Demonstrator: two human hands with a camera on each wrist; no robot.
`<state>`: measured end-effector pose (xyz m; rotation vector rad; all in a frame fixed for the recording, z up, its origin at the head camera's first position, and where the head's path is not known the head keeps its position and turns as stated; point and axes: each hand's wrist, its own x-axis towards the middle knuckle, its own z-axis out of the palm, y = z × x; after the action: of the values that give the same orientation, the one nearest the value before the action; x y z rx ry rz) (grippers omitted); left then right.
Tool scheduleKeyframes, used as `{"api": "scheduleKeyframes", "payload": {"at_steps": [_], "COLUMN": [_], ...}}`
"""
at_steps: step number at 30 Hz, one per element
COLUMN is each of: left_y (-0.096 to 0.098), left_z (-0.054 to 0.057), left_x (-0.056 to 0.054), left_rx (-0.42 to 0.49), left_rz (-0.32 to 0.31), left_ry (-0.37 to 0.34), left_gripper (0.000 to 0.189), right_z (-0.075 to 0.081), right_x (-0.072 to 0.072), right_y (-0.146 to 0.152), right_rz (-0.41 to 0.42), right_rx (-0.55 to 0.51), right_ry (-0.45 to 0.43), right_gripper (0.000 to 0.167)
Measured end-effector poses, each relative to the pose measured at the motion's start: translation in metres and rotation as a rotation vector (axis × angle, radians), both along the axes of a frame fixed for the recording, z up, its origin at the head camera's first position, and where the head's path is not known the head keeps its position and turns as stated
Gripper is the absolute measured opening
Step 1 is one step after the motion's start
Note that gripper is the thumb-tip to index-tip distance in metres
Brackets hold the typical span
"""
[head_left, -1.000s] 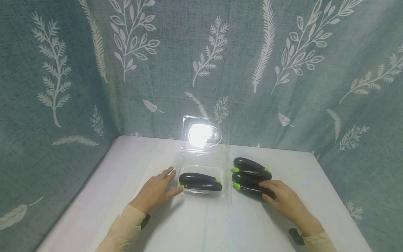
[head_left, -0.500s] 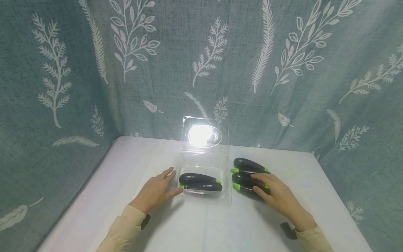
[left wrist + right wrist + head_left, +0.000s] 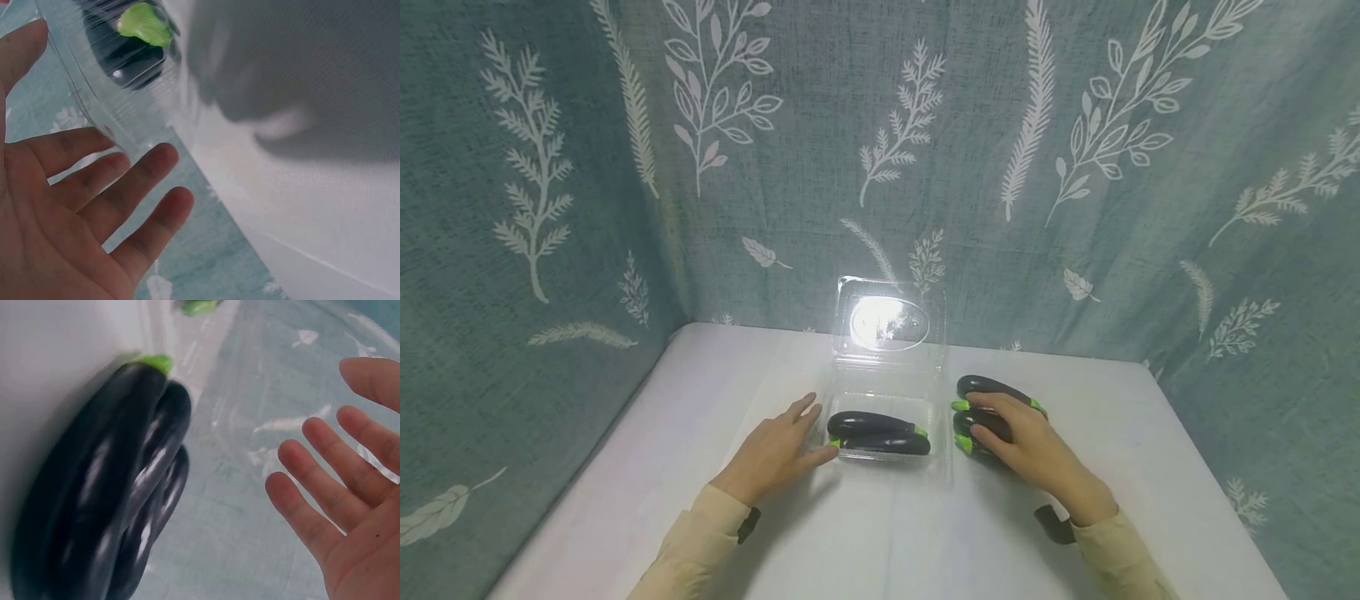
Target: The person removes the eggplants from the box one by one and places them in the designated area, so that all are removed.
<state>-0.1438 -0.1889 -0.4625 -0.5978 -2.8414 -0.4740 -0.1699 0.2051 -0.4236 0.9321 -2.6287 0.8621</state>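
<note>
In the head view, we see a clear plastic box (image 3: 874,402) on the white worktop (image 3: 917,542), its raised lid (image 3: 891,325) at twelve o'clock. Two dark eggplants (image 3: 880,432) lie side by side inside it, towards six o'clock. From the box, the left hand (image 3: 771,450) is at about eight o'clock, fingers spread, holding nothing, thumb by the near corner. At three o'clock, just beside the box, we find a row of loose eggplants (image 3: 996,388) with green stem ends, and over it the right hand (image 3: 1033,442), fingers loosely extended, gripping nothing. Patterned cloth (image 3: 805,183) hangs behind.

In the left wrist view, we see the left hand at eight o'clock, palm bared and fingers well apart; the box's edge is at eleven o'clock. Whether fingertips touch it, we cannot tell.

In the right wrist view, the loose eggplants stretch down towards eight o'clock, overlapping one another; the right hand, at four o'clock, appears apart from them with fingers straight.
</note>
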Motion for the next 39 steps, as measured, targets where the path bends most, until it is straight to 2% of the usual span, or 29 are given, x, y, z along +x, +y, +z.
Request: {"api": "scheduleKeyframes", "payload": {"at_steps": [4, 8, 12, 16, 20, 27, 33, 39], "left_y": [0.001, 0.002, 0.001, 0.001, 0.001, 0.002, 0.002, 0.002], "left_z": [0.001, 0.002, 0.001, 0.002, 0.004, 0.006, 0.008, 0.005], "left_x": [0.001, 0.0, -0.001, 0.0, 0.001, 0.0, 0.001, 0.0], "left_rx": [-0.001, 0.003, 0.004, 0.006, 0.009, 0.004, 0.006, 0.006], "left_rz": [0.007, 0.011, 0.009, 0.007, 0.009, 0.017, 0.024, 0.028], "left_ry": [-0.015, -0.023, -0.034, -0.031, -0.02, -0.029, -0.044, -0.061], "left_gripper": [0.078, 0.079, 0.081, 0.08, 0.078, 0.078, 0.078, 0.08], "right_z": [0.002, 0.002, -0.002, -0.007, -0.012, -0.015, -0.019, -0.025], "right_x": [-0.004, -0.007, -0.007, -0.011, -0.018, -0.032, -0.043, -0.049], "right_y": [-0.013, -0.029, -0.046, -0.063, -0.077, -0.089, -0.094, -0.101], "right_rz": [0.052, 0.104, 0.12, 0.134, 0.146, 0.184, 0.175, 0.188], "right_rx": [-0.031, -0.016, 0.003, -0.036, -0.062, -0.016, 0.027, 0.02], "right_ry": [-0.019, -0.016, -0.108, -0.212, -0.274, -0.241, -0.297, -0.314], "right_gripper": [0.047, 0.05, 0.054, 0.065, 0.075, 0.063, 0.06, 0.051]}}
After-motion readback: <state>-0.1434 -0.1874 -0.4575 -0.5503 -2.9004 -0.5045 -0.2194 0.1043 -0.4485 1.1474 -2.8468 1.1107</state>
